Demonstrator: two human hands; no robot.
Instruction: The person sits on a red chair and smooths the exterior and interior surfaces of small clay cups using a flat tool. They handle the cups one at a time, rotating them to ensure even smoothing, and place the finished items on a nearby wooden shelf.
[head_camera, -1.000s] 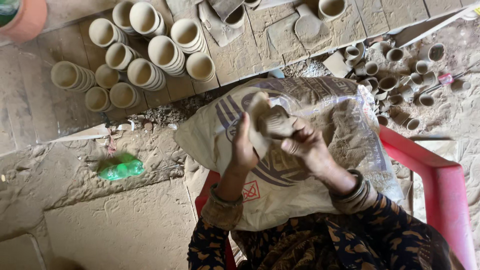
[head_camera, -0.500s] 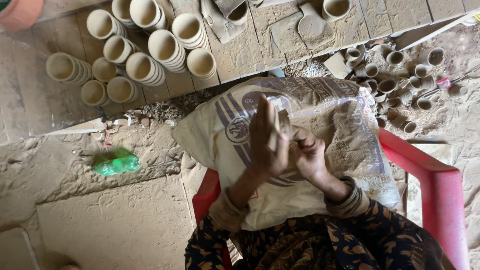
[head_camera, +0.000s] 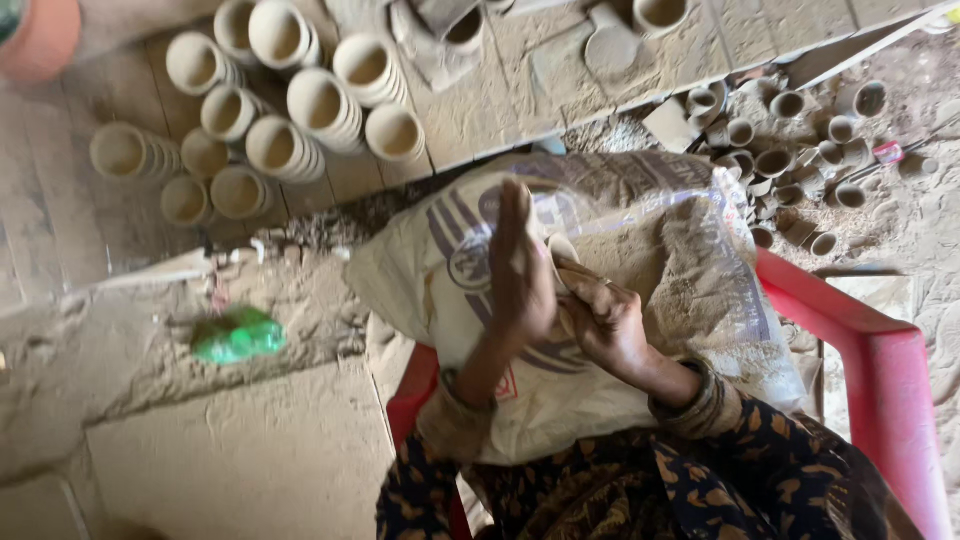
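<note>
A small unfired clay cup sits between my hands above a dusty woven sack spread over my lap. My left hand stands upright with its fingers straight, its palm pressed flat against the cup's side. From the right, my right hand grips the cup with curled fingers. Most of the cup is hidden between the two hands; only its rim shows.
Stacks of pale clay cups lie on a wooden board at the upper left. Several small clay cups are scattered on the dusty ground at the upper right. A green plastic bag lies at left. Red plastic chair arm at right.
My left hand has turned from cupping the clay piece to standing flat and upright against it. The view has shifted slightly, and the right hand keeps its hold.
</note>
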